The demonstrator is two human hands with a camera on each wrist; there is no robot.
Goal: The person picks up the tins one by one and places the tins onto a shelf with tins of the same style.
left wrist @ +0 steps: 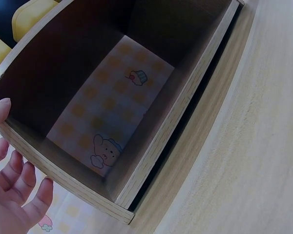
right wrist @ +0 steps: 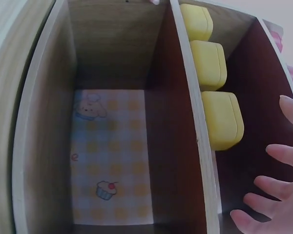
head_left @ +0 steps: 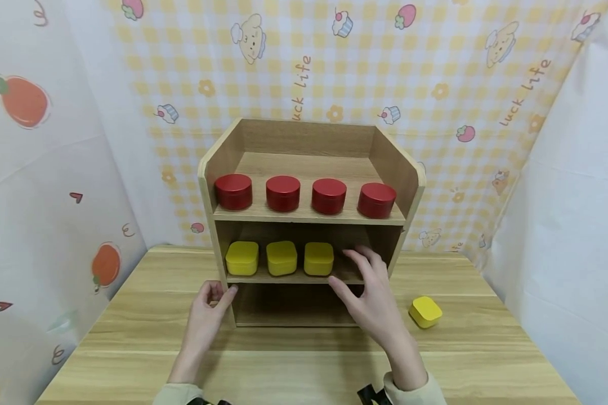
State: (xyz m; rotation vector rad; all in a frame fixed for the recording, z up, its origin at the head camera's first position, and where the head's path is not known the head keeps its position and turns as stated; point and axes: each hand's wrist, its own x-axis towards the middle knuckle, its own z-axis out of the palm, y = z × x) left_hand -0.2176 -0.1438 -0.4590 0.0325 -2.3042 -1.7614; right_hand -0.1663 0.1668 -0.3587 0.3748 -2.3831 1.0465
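Observation:
A wooden shelf unit (head_left: 304, 164) with three levels stands on the table. My left hand (head_left: 206, 309) holds its left side panel near the bottom, thumb at the front edge and fingers on the outside, as the left wrist view shows. My right hand (head_left: 375, 295) is at the right end of the middle level, its fingers spread and nothing between them. Beside it, a little apart, is the rightmost yellow box (right wrist: 222, 121) with rounded corners. Two more yellow boxes, a middle one (head_left: 281, 258) and a left one (head_left: 242, 258), share that level.
Several round red tins, one of them at the right end (head_left: 377, 200), line the top level's front. Another yellow box (head_left: 425, 312) lies on the wooden table (head_left: 476, 349), right of the shelf. A checked cloth (head_left: 304, 79) hangs behind.

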